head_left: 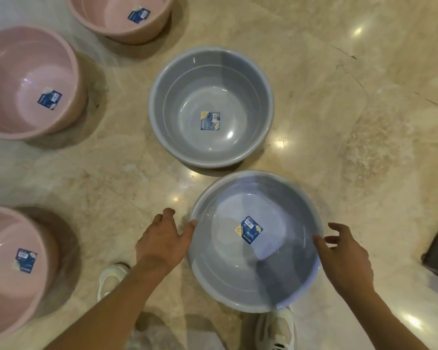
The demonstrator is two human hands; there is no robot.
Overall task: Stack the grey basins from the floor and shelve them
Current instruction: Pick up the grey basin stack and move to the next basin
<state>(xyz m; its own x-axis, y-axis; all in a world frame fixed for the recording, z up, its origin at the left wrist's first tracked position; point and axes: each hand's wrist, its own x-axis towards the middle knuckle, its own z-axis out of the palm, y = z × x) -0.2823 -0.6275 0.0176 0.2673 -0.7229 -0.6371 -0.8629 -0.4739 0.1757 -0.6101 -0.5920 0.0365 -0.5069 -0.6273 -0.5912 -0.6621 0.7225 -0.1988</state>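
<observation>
You see a warm, evenly bright indoor scene lit from overhead. Small white glare spots dot the glossy marble floor (314, 72) ahead of both hands. The pink basins (31, 82) far left of your left hand (162, 238) cast soft dark shadows rightward. Slight motion blur softens everything, and wide-angle distortion bends the edges.

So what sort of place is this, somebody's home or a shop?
Probably a shop or its stockroom, though I can't be sure. Every basin, such as the grey basin and the pink basin, still carries a barcoded retail label, several identical ones sit out together, and the floor is polished marble floor.
</observation>
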